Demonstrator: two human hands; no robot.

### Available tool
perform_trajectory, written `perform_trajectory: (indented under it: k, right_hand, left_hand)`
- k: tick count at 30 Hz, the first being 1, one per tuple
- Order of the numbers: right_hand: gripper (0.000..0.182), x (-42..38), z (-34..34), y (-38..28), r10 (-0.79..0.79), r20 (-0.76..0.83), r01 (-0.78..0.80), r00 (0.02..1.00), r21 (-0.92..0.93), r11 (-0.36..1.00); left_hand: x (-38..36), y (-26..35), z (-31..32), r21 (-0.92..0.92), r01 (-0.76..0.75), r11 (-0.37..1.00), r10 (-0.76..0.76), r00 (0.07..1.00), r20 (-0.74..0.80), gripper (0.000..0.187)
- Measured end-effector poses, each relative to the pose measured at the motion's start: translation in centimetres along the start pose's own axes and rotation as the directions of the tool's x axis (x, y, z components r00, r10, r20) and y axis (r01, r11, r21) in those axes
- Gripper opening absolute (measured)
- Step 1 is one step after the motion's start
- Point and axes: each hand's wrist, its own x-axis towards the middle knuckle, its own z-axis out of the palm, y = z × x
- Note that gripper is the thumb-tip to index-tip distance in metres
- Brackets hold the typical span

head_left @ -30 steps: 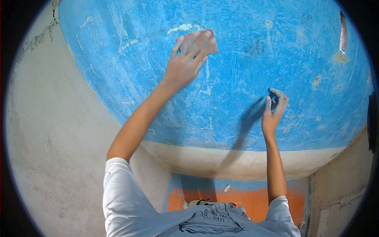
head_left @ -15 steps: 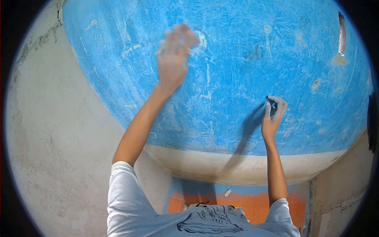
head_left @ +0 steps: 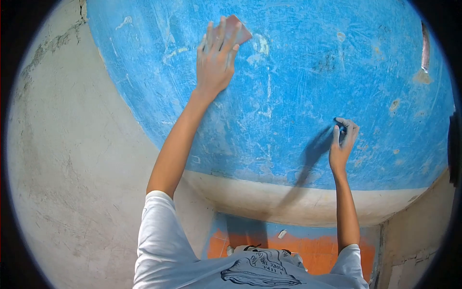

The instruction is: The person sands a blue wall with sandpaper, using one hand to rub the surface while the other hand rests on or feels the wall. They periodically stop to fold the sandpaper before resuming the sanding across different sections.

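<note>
My left hand (head_left: 215,62) lies on the blue wall (head_left: 288,86) with its fingers stretched upward and spread. Under those fingers is a reddish-brown piece of sandpaper (head_left: 237,30), pressed to the paint, with one corner sticking out to the right. A pale worn patch (head_left: 261,44) shows just beside the sandpaper. Lower and to the right, my right hand (head_left: 344,137) is held in front of the wall, its fingers bent and the thumb apart from them. Pale dust coats its fingers, and nothing shows between them.
A bare grey wall (head_left: 82,144) rises on the left. Below the blue paint runs a cream band (head_left: 240,192), then an orange tiled floor (head_left: 315,250) with a small white object (head_left: 282,233) on it. A narrow slot (head_left: 425,48) cuts the wall at upper right.
The left hand, blurred before, now shows sharply and has shifted left and slightly up with the sandpaper, away from the pale patch. The view has swung a little left; the right hand keeps its pose.
</note>
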Motion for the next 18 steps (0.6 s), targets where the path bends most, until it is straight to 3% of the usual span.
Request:
perform_trajectory:
  k: [1, 4, 5, 7, 8, 10, 13, 16, 18]
  right_hand:
    - [0.023, 0.0, -0.1, 0.0, 0.005, 0.006, -0.004, 1.0, -0.007, 1.0]
    - [0.031, 0.1, 0.4, -2.0, -0.2, -0.026, 0.193, 0.98, -0.168, 0.967]
    - [0.04, 0.0, 0.4, -2.5, -0.187, 0.037, 0.191, 0.982, -0.158, 0.969]
    - [0.043, 0.3, 1.0, -3.5, -0.336, 0.056, 0.341, 0.94, -0.162, 0.926]
    - [0.045, 0.6, 1.3, -3.8, -0.406, 0.063, 0.41, 0.912, -0.162, 0.897]
    - [0.058, 0.7, 2.0, -3.8, -0.361, 0.154, 0.391, 0.92, -0.266, 0.881]
    - [0.066, 0.4, 3.4, -3.5, -0.25, 0.208, 0.316, 0.946, -0.401, 0.86]
    - [0.069, 0.5, 3.6, -1.8, -0.239, 0.249, 0.332, 0.939, -0.466, 0.82]
    - [0.068, 0.4, 3.4, -1.1, -0.237, 0.275, 0.346, 0.932, -0.471, 0.812]
  left_hand:
    - [0.2, 0.4, 0.3, 0.037, 0.089, 0.995, -0.085, 0.992, -0.093, 0.047]
    - [-1.3, 3.5, -0.1, -0.224, -0.079, 0.971, 0.106, 0.988, 0.108, 0.048]
    - [-1.2, 3.2, -0.2, -0.218, -0.087, 0.972, 0.118, 0.984, 0.134, 0.047]
    - [-1.0, 2.1, -0.3, -0.206, -0.102, 0.973, 0.141, 0.972, 0.186, 0.047]
    - [-0.5, 1.8, 0.0, -0.15, -0.029, 0.988, 0.045, 0.993, 0.108, 0.046]
    - [0.2, 1.7, 0.5, -0.058, 0.132, 0.99, -0.135, 0.989, -0.054, 0.046]
    - [-1.6, 5.0, 0.1, -0.296, -0.024, 0.955, 0.069, 0.987, 0.143, 0.046]
    - [-1.8, 2.5, -0.4, -0.244, -0.052, 0.968, 0.108, 0.969, 0.221, 0.051]
    - [-0.7, 1.0, 0.3, -0.08, 0.133, 0.988, -0.133, 0.991, 0.008, 0.052]
